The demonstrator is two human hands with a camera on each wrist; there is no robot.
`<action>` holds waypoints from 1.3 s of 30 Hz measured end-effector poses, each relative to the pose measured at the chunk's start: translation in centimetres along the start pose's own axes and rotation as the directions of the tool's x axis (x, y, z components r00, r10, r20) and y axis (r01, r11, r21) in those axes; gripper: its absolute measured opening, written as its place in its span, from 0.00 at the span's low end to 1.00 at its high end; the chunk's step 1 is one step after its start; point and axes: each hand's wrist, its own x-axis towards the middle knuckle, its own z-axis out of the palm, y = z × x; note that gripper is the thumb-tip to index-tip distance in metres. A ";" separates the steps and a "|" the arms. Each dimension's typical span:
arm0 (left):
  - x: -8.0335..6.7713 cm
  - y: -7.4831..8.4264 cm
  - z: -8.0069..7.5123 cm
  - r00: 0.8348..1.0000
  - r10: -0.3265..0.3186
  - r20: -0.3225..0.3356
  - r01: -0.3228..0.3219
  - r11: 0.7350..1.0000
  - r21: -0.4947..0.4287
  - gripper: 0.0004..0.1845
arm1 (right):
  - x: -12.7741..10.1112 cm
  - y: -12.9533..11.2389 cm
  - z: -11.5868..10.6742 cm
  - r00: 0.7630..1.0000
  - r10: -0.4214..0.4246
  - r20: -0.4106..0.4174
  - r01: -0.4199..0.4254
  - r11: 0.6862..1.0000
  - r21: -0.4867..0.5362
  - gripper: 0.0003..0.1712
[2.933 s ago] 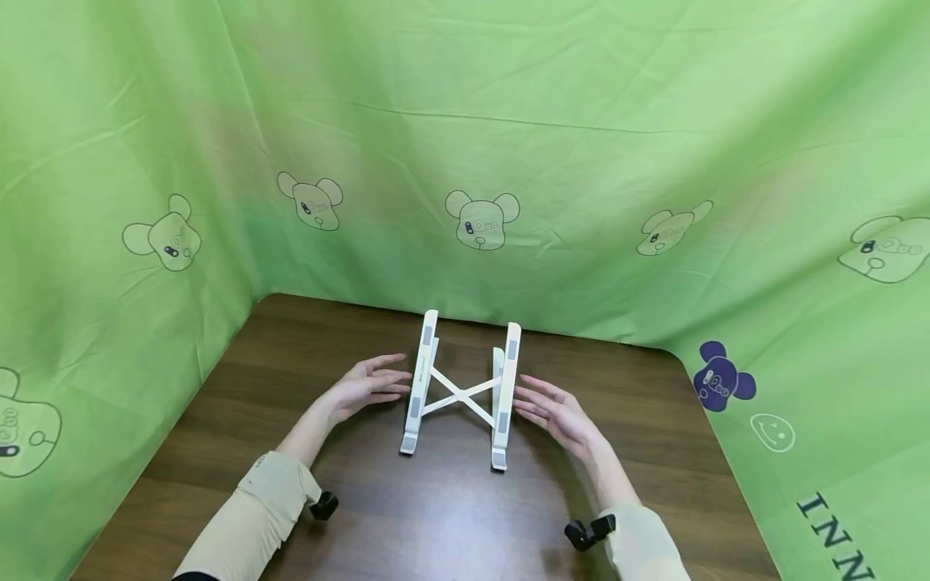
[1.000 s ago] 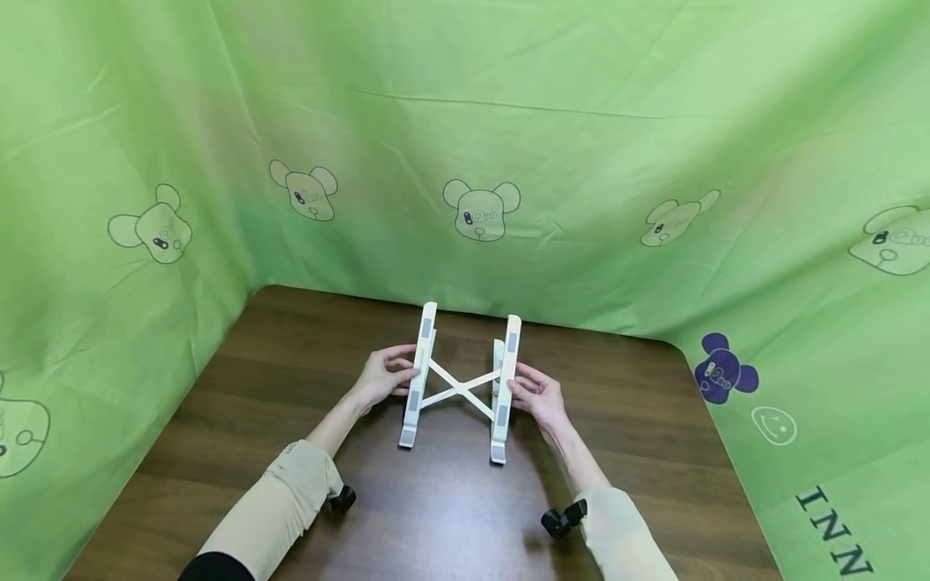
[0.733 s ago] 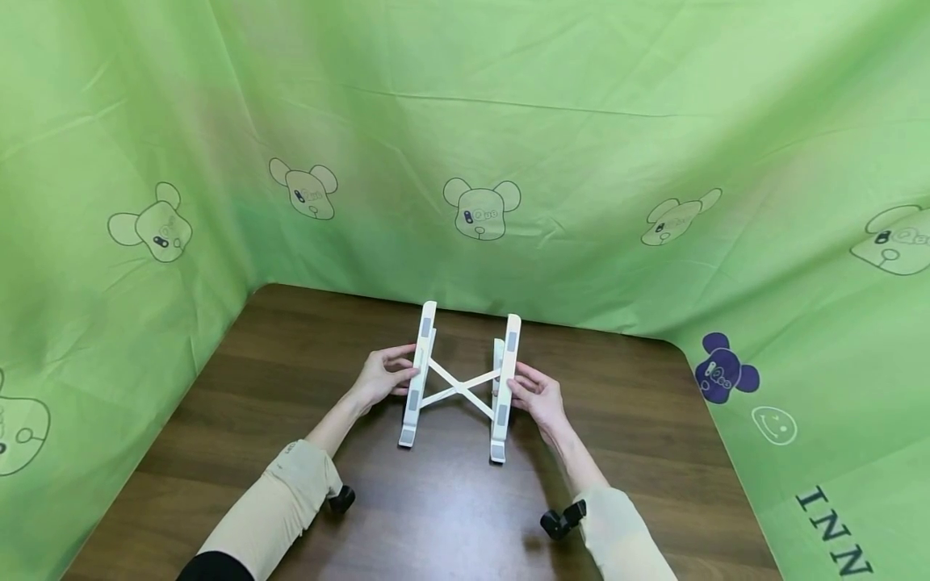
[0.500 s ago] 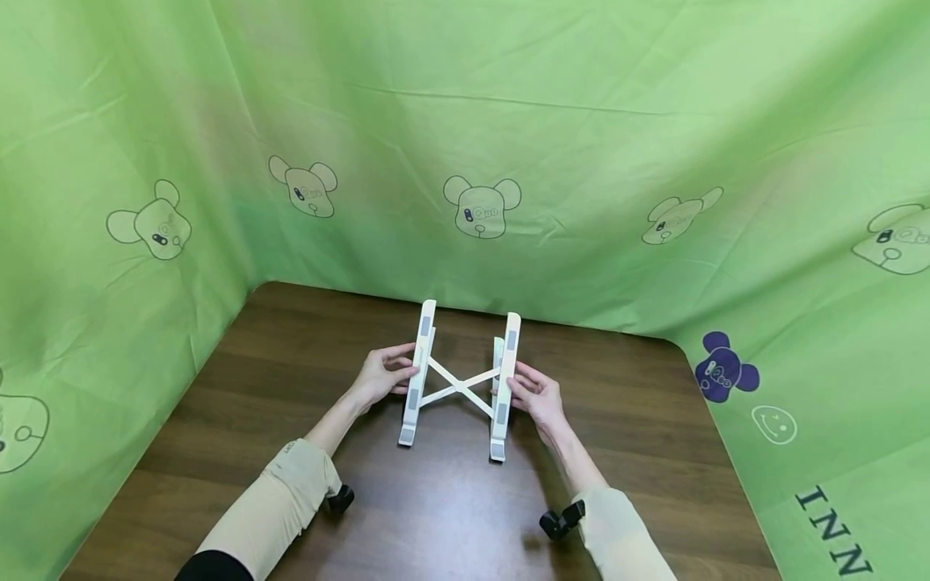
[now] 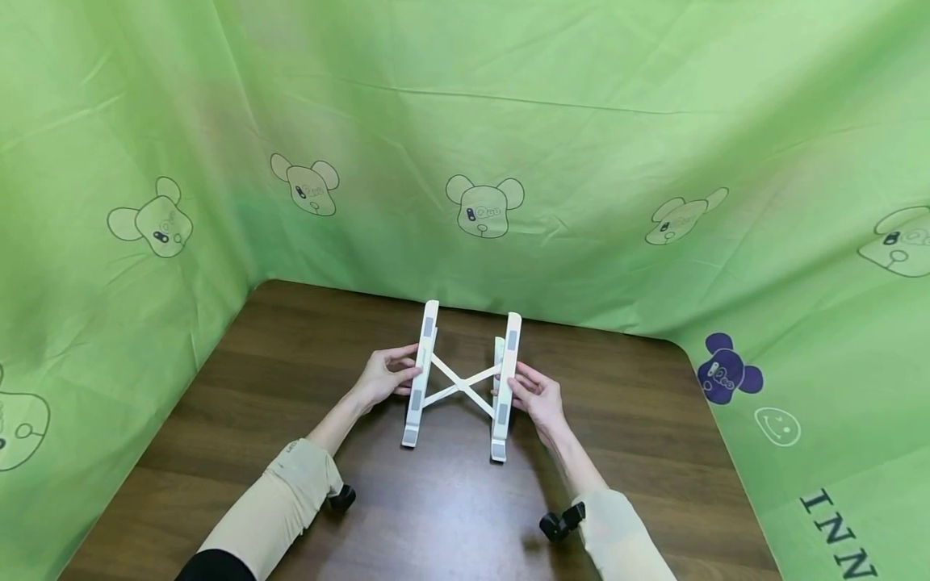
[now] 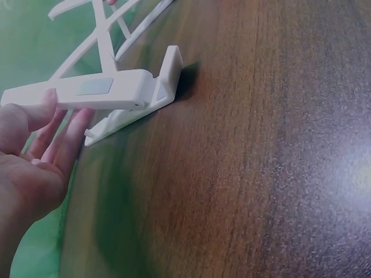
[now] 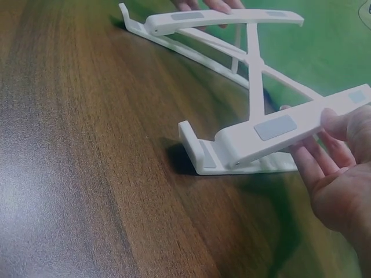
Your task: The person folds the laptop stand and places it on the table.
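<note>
Nearest in the head view, both forearms come in from the bottom edge, cut off above the elbows, each in a beige sleeve with a small black camera mount at the wrist; the mounts are only partly visible.

Past them the table of dark wood runs back to the cloth. On its middle stands the stand, a white folding frame of two long rails joined by crossed struts, its near feet turned up as small lips.

The left hand sits against the outer side of the left rail. In the left wrist view the thumb lies on top of the rail and the fingers reach under it, so it grips the rail lightly; the fingertips are hidden behind the rail and the palm is cut off at the frame edge.

The right hand mirrors it on the right rail. In the right wrist view its thumb presses on the rail's top and the fingers curl beneath, pinching it; the wrist is out of frame. Whether the lower bars are lifted off the wood cannot be told.

Farthest, the green cloth printed with bear heads walls the table on three sides; lettering at the lower right is cut off.
</note>
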 end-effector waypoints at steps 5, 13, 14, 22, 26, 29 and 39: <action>0.0 0.0 0.4 1.000 -0.001 -0.002 0.001 1.000 0.007 0.31 | -0.1 0.0 0.1 1.000 -0.014 -0.012 0.014 1.000 -0.026 0.32; 0.1 0.0 1.1 1.000 0.009 -0.015 -0.009 1.000 0.018 0.30 | 0.0 0.1 0.2 0.999 -0.031 -0.027 0.030 0.998 -0.059 0.32; 0.1 0.0 1.2 1.000 0.009 -0.017 -0.009 1.000 0.020 0.30 | 0.0 0.1 0.2 0.999 -0.030 -0.032 0.028 0.998 -0.064 0.32; 0.1 0.1 1.7 0.999 0.019 -0.026 -0.018 0.999 0.031 0.30 | 0.0 0.3 0.1 0.998 -0.042 -0.038 0.039 0.996 -0.079 0.33; 0.0 0.1 2.0 0.999 0.027 -0.027 -0.026 0.999 0.036 0.30 | 0.1 0.4 0.0 0.998 -0.033 -0.046 0.029 0.995 -0.094 0.33; 0.0 0.2 2.2 0.999 0.030 -0.027 -0.029 0.999 0.038 0.30 | 0.1 0.4 0.0 0.999 -0.028 -0.040 0.024 0.995 -0.098 0.33; 0.0 0.0 2.9 0.998 0.044 -0.045 -0.042 0.998 0.043 0.30 | -0.3 0.2 0.1 0.999 -0.042 -0.026 0.040 0.995 -0.087 0.33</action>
